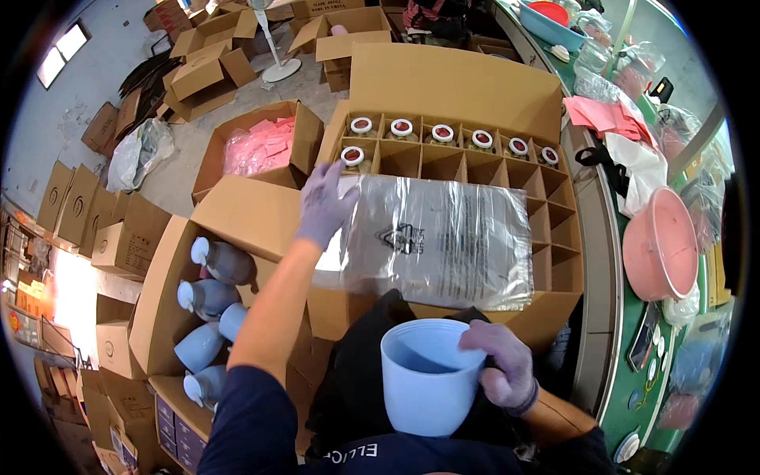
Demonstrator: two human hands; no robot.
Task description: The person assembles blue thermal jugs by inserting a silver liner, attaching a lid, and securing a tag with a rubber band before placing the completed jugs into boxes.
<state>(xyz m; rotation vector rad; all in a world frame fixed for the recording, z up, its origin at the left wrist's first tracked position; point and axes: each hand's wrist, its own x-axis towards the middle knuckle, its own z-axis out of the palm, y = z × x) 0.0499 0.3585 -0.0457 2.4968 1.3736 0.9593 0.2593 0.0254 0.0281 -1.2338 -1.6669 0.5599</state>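
Observation:
My left hand (326, 204), in a pale purple glove, has its fingers stretched out at the upper left corner of a clear plastic bag (443, 237). The bag, printed in black, lies flat across a divided cardboard box (455, 63). Close to my body, my right hand (507, 368), gloved the same way, grips a light blue open-topped jug (427, 396) at its right side. Any handle there is hidden by the fingers. Several jars with white-rimmed red lids (442, 133) stand in the far compartments, one (352, 156) just beyond my left fingertips.
At left, an open carton (154, 317) holds several blue jugs (207, 299). Beyond it is a box of pink sheets (265, 146). Along the right runs a green bench (625, 380) with a pink basin (661, 245), a phone (644, 338) and plastic bags. A white fan stand (281, 70) is farther back.

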